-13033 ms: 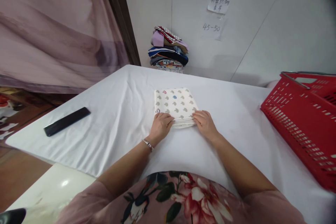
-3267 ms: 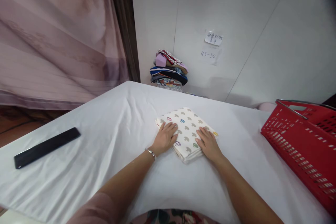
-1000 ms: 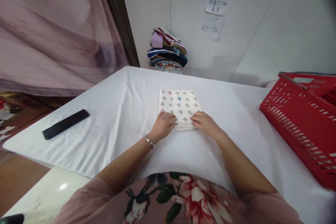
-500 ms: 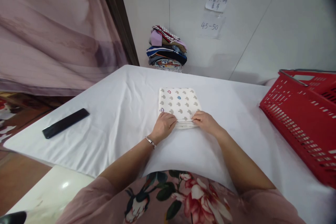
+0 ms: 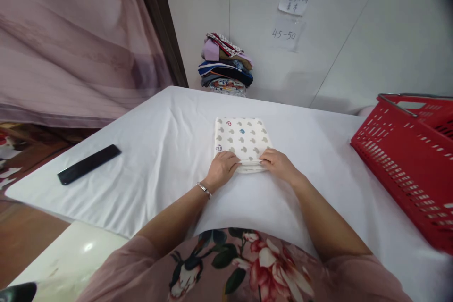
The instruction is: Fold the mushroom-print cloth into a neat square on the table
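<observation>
A folded cloth (image 5: 242, 138) lies flat near the middle of the table (image 5: 141, 165), its far edge running nearly straight across and its far corners squarish. The cloth is creamy white and printed with rows of small greyish-beige mushrooms, all of much the same size. Three mushrooms break the colour: a pinkish-red one towards the far left, a blue one to its right and slightly nearer, and a purple one by the left edge, close to the fingers. The top face looks smooth, and along the near edge several plain white layers show one above another, the lower ones reaching a little nearer than the top one. The left hand (image 5: 222, 168) has its thumb and fingers pinched on the left part of that near edge, and the right hand (image 5: 278, 164) pinches the right part in the same way; between them a stretch of the layered edge is in view. A silvery bracelet (image 5: 204, 189) circles the left wrist. A red basket (image 5: 403, 170) stands well to the right, and a long black object (image 5: 89, 164) lies to the left.
</observation>
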Tool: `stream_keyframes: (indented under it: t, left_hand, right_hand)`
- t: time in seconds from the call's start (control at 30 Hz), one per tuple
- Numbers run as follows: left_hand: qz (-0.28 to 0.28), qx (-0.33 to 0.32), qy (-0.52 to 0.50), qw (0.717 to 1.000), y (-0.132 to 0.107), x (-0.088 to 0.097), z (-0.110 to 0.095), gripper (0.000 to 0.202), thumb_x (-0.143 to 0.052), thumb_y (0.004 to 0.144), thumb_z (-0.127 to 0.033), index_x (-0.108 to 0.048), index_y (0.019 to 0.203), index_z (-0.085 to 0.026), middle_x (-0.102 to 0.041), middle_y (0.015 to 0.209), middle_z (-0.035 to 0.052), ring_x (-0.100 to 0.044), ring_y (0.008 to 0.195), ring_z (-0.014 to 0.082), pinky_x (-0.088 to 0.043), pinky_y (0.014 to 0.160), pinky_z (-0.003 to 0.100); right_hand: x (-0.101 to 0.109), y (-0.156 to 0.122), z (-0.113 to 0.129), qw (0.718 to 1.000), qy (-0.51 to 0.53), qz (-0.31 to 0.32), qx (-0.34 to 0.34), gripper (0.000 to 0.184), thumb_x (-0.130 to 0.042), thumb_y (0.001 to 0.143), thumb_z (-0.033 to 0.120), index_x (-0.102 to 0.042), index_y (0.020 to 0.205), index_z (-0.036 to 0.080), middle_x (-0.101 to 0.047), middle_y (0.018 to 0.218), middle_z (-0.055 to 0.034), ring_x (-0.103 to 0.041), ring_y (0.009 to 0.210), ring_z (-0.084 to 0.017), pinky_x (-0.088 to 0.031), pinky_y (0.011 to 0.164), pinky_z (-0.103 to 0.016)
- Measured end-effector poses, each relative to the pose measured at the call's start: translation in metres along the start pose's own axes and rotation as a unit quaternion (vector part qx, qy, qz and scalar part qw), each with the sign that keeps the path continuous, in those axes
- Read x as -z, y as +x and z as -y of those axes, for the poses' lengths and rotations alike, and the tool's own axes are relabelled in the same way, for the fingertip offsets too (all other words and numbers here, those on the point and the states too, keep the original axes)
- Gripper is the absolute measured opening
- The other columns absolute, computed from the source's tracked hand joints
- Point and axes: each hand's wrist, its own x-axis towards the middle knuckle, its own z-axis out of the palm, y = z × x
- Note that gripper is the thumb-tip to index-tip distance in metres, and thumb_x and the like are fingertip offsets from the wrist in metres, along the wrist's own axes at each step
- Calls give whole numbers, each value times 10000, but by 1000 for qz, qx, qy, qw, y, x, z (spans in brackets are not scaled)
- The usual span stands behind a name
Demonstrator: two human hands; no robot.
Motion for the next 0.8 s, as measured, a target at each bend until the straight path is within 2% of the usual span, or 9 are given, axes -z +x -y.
stream_keyframes:
  t: [0.07, 0.2, 0.37, 0.5, 0.67, 0.8]
  left_hand:
    - [-3, -3, 1, 1000, -1, 1, -1, 200, -471, 921, -265, -658, 909, -194, -653, 888, 51, -561, 847, 181, -442, 777, 345]
    - [18, -13, 18, 1000, -1, 3, -2, 183, -482, 914, -270, -647, 906, -190, -651, 893, 50, -556, 860, 190, -438, 781, 351]
    - [44, -11, 30, 998, -1, 2, -1, 167, -533, 886, -305, -641, 962, -203, -643, 930, 54, -555, 883, 206, -435, 793, 366]
    - [43, -10, 41, 998, -1, 1, -2, 173, -549, 874, -276, -633, 1003, -198, -637, 945, 61, -548, 893, 214, -431, 789, 372]
    - [45, -15, 50, 998, 1, 2, -4, 157, -522, 892, -277, -644, 953, -200, -634, 908, 55, -542, 863, 206, -421, 762, 359]
    - [18, -11, 44, 999, 1, 4, -5, 212, -462, 926, -290, -646, 917, -187, -636, 874, 56, -542, 836, 194, -415, 749, 346]
  right_hand:
    - [1, -1, 1, 1000, 2, -3, -1, 182, -508, 834, 119, -658, 811, 221, -629, 890, -18, -562, 873, -163, -408, 741, -275]
    - [1, 0, 0, 999, -2, 37, -8, 185, -509, 813, 108, -657, 792, 216, -621, 863, -14, -563, 872, -165, -405, 738, -273]
    - [1, 0, 1, 999, -11, 49, -6, 145, -556, 795, 139, -661, 870, 203, -619, 918, -28, -552, 914, -178, -410, 779, -282]
    - [-1, 0, 2, 999, -23, 46, -8, 173, -531, 798, 111, -659, 867, 204, -620, 909, -30, -550, 916, -178, -410, 789, -288]
    - [-1, 0, 3, 998, -38, 47, -6, 188, -530, 791, 94, -650, 884, 205, -615, 936, -37, -540, 933, -182, -413, 795, -292]
    - [4, -2, 8, 998, -47, 45, -9, 237, -474, 792, 42, -634, 850, 206, -616, 927, -30, -537, 918, -168, -401, 741, -264]
